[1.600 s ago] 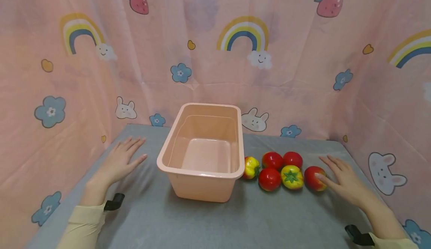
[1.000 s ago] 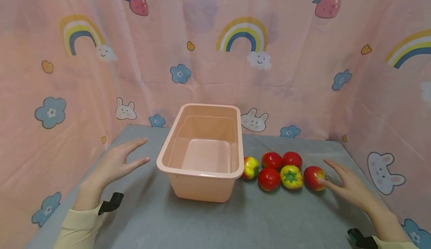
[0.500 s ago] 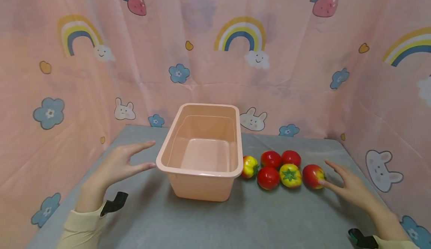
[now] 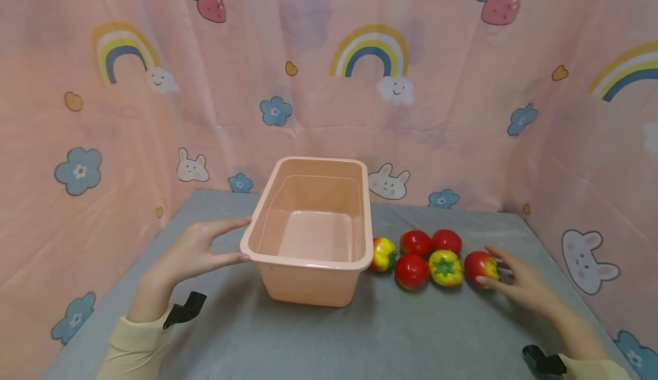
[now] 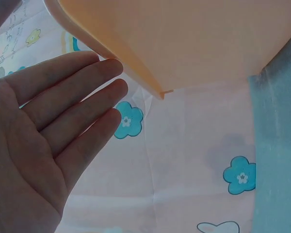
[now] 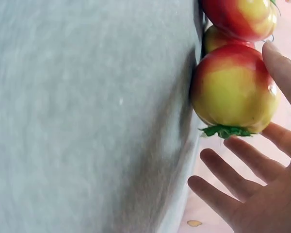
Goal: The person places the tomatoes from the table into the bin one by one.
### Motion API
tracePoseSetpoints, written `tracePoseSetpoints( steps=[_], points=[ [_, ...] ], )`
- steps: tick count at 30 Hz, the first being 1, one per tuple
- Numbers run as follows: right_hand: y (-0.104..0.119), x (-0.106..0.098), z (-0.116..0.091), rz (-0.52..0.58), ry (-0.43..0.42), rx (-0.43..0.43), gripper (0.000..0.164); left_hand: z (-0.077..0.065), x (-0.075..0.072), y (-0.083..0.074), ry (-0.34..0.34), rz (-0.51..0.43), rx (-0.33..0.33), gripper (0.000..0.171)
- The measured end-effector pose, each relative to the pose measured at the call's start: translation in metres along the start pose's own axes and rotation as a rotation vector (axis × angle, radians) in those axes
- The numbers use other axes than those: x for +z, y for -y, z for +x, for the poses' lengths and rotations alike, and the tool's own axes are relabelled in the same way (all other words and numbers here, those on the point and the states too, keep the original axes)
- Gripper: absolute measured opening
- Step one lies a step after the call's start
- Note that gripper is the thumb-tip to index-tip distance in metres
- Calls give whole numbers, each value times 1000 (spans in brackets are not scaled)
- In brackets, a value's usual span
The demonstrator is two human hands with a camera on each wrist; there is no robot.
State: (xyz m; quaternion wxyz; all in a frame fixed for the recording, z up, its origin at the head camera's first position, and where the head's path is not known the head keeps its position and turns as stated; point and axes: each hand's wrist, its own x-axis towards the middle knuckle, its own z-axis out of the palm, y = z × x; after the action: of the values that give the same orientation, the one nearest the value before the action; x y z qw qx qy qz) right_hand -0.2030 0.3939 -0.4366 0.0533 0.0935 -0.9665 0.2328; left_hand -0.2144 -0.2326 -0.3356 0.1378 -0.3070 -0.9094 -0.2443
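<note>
My left hand (image 4: 192, 254) is at the left rim of the peach plastic bin (image 4: 313, 283), thumb and fingers apart with fingertips right at the rim. In the left wrist view its fingers (image 5: 87, 107) are straight beside the bin wall. My right hand (image 4: 529, 283) is around the rightmost red-and-yellow tomato (image 4: 475, 268), thumb at the near side and index finger behind. In the right wrist view this tomato (image 6: 233, 92) shows its green leafy calyx, with the thumb (image 6: 281, 73) close against it and the other fingers spread below.
Left of that tomato lie a yellow one (image 4: 446, 269) with a green star-shaped calyx and several red ones (image 4: 411, 271). Another yellow-red one (image 4: 382, 254) is partly hidden behind the bin. A grey cloth (image 4: 411, 334) covers the table; a pink patterned curtain (image 4: 319, 128) surrounds it.
My left hand has moved right to the bin's rim, with its thumb and fingers turned toward it. The right hand has moved in closer around the rightmost tomato. Bin and tomatoes stay in place.
</note>
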Motion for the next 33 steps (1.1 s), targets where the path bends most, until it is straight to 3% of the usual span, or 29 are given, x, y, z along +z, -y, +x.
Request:
tracePoseSetpoints(
  steps=[13, 24, 33],
  points=[
    [2, 6, 2, 25, 39, 81, 82, 1, 2, -1, 10, -29, -19, 63],
    [-1, 7, 2, 56, 11, 40, 79, 1, 2, -1, -2, -29, -22, 63],
    [-2, 7, 3, 56, 23, 62, 80, 1, 2, -1, -2, -32, -21, 63]
  ],
)
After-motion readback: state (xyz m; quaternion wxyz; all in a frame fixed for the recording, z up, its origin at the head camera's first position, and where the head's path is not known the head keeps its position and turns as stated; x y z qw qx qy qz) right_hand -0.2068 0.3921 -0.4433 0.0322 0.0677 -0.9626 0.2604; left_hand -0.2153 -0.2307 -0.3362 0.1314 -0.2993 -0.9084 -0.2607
